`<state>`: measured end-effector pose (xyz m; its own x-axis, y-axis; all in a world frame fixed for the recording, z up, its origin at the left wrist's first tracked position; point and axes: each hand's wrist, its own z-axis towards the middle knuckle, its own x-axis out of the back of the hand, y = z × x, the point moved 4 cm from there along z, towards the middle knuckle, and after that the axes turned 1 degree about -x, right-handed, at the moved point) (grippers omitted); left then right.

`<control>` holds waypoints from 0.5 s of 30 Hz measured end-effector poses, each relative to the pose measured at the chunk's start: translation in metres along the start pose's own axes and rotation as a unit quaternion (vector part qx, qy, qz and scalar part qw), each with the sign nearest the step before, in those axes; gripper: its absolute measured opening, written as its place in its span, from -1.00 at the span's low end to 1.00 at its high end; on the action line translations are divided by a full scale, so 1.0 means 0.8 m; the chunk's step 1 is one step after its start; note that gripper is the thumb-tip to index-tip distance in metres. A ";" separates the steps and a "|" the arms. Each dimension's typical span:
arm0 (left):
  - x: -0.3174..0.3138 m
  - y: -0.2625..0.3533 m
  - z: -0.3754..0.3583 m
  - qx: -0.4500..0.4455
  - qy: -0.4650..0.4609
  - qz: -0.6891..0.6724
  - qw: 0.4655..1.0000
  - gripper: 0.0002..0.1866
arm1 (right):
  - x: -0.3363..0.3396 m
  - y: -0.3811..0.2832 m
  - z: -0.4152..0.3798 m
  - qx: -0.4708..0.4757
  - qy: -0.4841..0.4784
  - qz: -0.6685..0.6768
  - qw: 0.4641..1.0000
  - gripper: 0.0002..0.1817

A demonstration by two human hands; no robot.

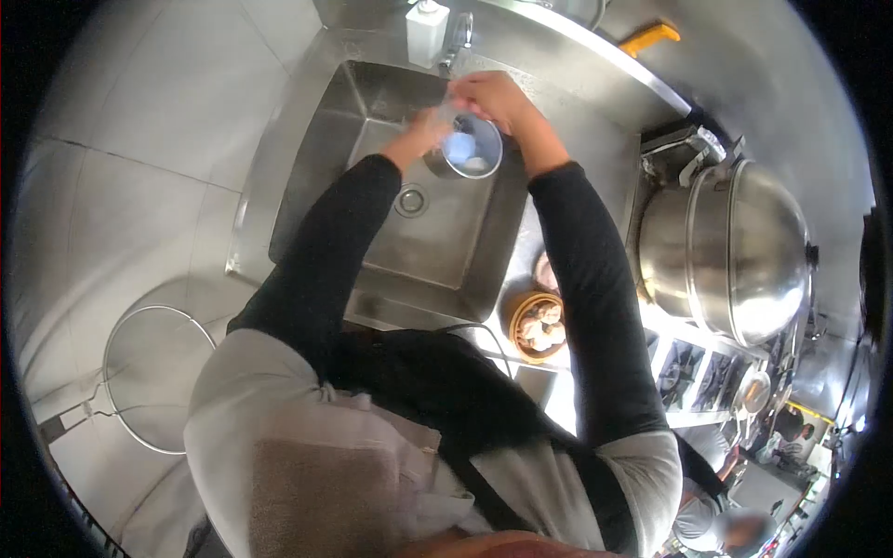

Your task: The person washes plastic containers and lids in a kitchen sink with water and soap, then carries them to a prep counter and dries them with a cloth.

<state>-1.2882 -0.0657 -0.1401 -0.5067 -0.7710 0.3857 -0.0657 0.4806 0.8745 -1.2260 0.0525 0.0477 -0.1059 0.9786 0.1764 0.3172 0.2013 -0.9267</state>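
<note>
Both my hands are over the far right part of a steel sink (428,246), close to the faucet (462,33). A round metal container (490,144) with something pale blue (459,147) and a small whitish item in it sits beneath them. My left hand (431,130) is at the container's left rim, smeared by motion. My right hand (493,98) is bent over the container's far rim, its fingers curled close to the left hand's fingertips. What the fingers hold, if anything, cannot be made out.
A white bottle (426,35) stands behind the sink. On the right are a bamboo basket of dumplings (537,327), a large domed steel pot (726,251) and an orange-handled tool (651,38). A wire strainer (158,377) hangs at left. Other people (702,516) are at lower right.
</note>
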 end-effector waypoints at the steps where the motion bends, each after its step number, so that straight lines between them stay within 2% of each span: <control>1: -0.008 0.005 0.011 -0.026 -0.028 0.096 0.995 -0.79 | 0.016 0.017 0.009 0.074 -0.001 -0.091 0.993 -0.80; 2: -0.007 0.011 0.007 -0.015 -0.021 0.036 0.999 -0.80 | 0.031 0.034 0.017 0.147 0.011 -0.180 0.973 -0.80; 4: -0.004 0.031 -0.003 0.006 -0.010 -0.078 0.997 -0.83 | 0.048 0.043 -0.014 0.010 0.049 -0.232 0.971 -0.69; 6: 0.005 0.052 -0.026 0.007 0.001 -0.131 0.991 -0.86 | 0.037 0.071 -0.018 0.181 0.028 -0.384 0.905 -0.54; 7: 0.012 0.059 -0.041 0.008 0.012 -0.159 0.987 -0.86 | 0.026 0.096 -0.012 0.267 0.013 -0.454 0.850 -0.45; 8: 0.022 0.058 -0.053 0.011 0.030 -0.190 0.981 -0.86 | 0.008 0.124 0.002 0.294 -0.034 -0.538 0.789 -0.31; 9: 0.021 0.058 -0.057 0.008 0.030 -0.227 0.973 -0.87 | -0.008 0.132 0.008 0.233 -0.014 -0.590 0.773 -0.34; 11: 0.024 0.068 -0.075 -0.018 0.080 -0.202 0.976 -0.89 | -0.033 0.159 0.042 0.185 -0.029 -0.637 0.748 -0.37; 12: 0.034 0.064 -0.084 -0.028 0.103 -0.188 0.976 -0.89 | -0.036 0.177 0.068 0.193 -0.065 -0.636 0.744 -0.37; 13: 0.045 0.048 -0.094 0.007 0.139 -0.188 0.972 -0.90 | -0.048 0.162 0.073 0.207 -0.140 -0.567 0.785 -0.40; 15: 0.045 0.026 -0.103 0.070 0.191 -0.189 0.961 -0.90 | -0.056 0.160 0.082 0.158 -0.137 -0.525 0.825 -0.43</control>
<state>-1.2368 -0.1178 -0.0842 -0.0729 -0.9858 0.1512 -0.3114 0.1665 0.9356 -1.2424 0.0313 -0.1007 -0.3891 0.2164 0.8954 -0.3426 0.8683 -0.3588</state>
